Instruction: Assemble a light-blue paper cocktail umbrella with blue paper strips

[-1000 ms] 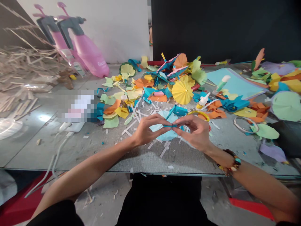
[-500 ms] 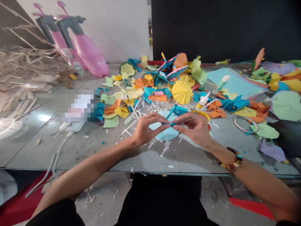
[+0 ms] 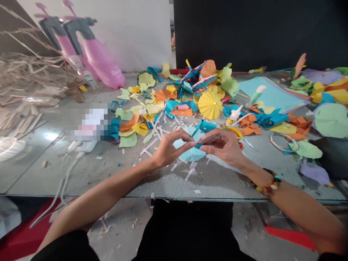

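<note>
My left hand (image 3: 174, 146) and my right hand (image 3: 221, 146) meet over the table, thumbs and fingertips pinching a small strip of blue paper (image 3: 199, 145) between them. Just behind the fingertips stands a thin rolled blue paper stick (image 3: 198, 128), tilted; whether it joins the strip I cannot tell. Beneath my hands lies a light blue paper disc (image 3: 193, 155), partly covered by them. A flat piece of darker blue paper (image 3: 208, 125) is just behind my right fingers. Narrow white paper strips (image 3: 191, 170) are scattered round the disc.
Behind my hands spreads a heap of coloured paper with a pleated yellow disc (image 3: 210, 105). A small glue bottle (image 3: 234, 115) and yellow-handled scissors (image 3: 236, 132) are at right. A phone (image 3: 91, 125) with cables lies left, pink spray bottles (image 3: 104, 61) behind it.
My fingertips have shifted slightly on the small blue strip, with more of it showing between them. Everything else keeps its place apart from a slight camera shift.
</note>
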Demonstrator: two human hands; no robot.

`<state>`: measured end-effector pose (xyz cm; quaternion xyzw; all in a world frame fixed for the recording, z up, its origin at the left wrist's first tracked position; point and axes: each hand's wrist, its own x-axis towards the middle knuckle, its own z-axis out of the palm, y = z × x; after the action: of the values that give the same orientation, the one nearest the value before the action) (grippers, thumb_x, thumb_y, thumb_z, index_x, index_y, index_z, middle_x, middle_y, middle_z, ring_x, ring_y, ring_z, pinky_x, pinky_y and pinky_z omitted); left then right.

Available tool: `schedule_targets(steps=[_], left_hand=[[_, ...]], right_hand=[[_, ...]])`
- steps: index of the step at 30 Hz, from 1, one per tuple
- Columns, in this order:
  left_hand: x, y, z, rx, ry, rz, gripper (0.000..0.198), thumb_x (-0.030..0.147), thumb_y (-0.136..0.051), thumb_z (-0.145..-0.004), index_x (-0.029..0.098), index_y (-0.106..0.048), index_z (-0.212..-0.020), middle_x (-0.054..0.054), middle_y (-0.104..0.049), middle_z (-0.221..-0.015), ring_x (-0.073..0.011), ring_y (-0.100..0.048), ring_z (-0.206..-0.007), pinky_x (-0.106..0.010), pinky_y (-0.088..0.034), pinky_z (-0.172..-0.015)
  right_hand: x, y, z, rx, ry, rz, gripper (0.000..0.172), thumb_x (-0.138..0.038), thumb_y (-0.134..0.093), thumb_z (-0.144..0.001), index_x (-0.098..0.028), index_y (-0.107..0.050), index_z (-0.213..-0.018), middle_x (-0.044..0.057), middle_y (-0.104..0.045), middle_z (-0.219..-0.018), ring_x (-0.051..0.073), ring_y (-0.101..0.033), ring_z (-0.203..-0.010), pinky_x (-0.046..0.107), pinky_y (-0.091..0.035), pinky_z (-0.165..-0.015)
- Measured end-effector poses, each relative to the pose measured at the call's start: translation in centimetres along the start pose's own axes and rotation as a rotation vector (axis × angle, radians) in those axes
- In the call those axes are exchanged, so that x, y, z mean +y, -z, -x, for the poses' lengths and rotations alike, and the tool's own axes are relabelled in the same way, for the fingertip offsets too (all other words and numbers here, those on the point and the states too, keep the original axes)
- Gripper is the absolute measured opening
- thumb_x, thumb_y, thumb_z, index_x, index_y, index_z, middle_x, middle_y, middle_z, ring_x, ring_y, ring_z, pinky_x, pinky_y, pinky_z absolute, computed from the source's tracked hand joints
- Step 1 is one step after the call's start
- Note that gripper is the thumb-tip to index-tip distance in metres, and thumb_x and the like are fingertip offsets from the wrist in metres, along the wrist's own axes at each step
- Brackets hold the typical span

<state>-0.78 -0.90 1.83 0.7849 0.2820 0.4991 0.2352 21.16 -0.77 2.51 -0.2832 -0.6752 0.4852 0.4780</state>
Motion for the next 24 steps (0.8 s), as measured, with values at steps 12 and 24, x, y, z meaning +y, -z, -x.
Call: schedule_targets(steps=[12, 24], left_hand=[[0.08, 0.5, 0.03, -0.134, 0.039, 0.175, 0.012, 0.031, -0.07, -0.093, 0.019, -0.071, -0.097, -0.006, -0.072, -0.09, -0.0156, -0.069, -0.085, -0.032, -0.058, -0.079], [-0.42, -0.1, 0.32, -0.045, 0.15, 0.264, 0.016, 0.033, -0.074, -0.09, 0.02, -0.066, -0.096, -0.004, -0.069, -0.089, -0.0139, -0.066, -0.081, -0.029, -0.058, -0.075]], right_hand=[[-0.29, -0.08, 0.09, -0.037, 0.023, -0.014, 0.024, -0.028, -0.086, -0.078, -0.022, -0.072, -0.096, 0.003, -0.079, -0.089, 0.017, -0.076, -0.081, 0.029, -0.065, -0.075], [-0.03, 0.05, 0.16, -0.053, 0.038, -0.048, 0.023, -0.022, -0.085, -0.078, -0.023, -0.073, -0.097, 0.001, -0.08, -0.091, 0.015, -0.077, -0.083, 0.028, -0.065, -0.077]])
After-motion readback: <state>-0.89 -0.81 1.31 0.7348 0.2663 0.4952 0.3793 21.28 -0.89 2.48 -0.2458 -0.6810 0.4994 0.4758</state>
